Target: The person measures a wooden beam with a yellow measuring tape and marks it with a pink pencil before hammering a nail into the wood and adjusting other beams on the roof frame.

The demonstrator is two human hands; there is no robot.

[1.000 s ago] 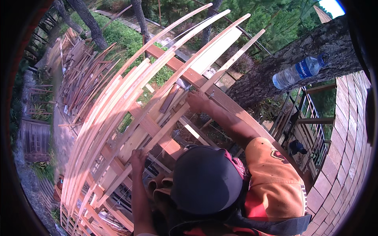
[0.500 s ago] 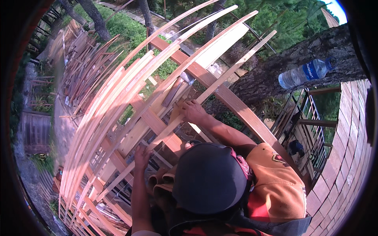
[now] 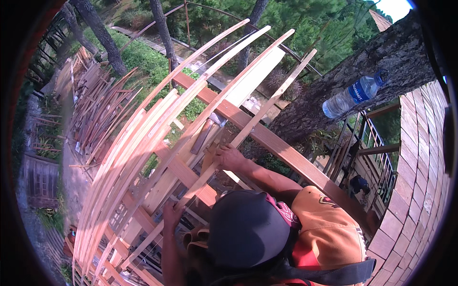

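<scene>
A long thin wooden batten point(image 3: 272, 101) runs slantwise across the frame of timbers, from the upper right down to the lower left. My right hand point(image 3: 230, 157) is closed around it near the middle. Farther down, my left hand point(image 3: 172, 213) grips the same batten, its fingers partly hidden. Just beyond my right hand, a hammer point(image 3: 204, 134) with a brown handle and metal head lies on the wood. A small yellowish piece of wood point(image 3: 209, 158) sits beside my right fingers. Between my arms, a dark cap point(image 3: 250, 229) hides part of the timbers.
Several curved strips point(image 3: 143, 143) fan out on the left. A thick reddish beam point(image 3: 281, 140) crosses behind the batten. On the right are a tree trunk point(image 3: 300, 119), a plastic water bottle point(image 3: 350, 97) and shingles point(image 3: 410, 176). Scrap wood point(image 3: 100, 105) lies below; another person point(image 3: 359, 185) is lower right.
The whole view has shifted, so the timbers and my hands appear lower and the far end of the batten more to the left. Both hands keep their hold at about the same places.
</scene>
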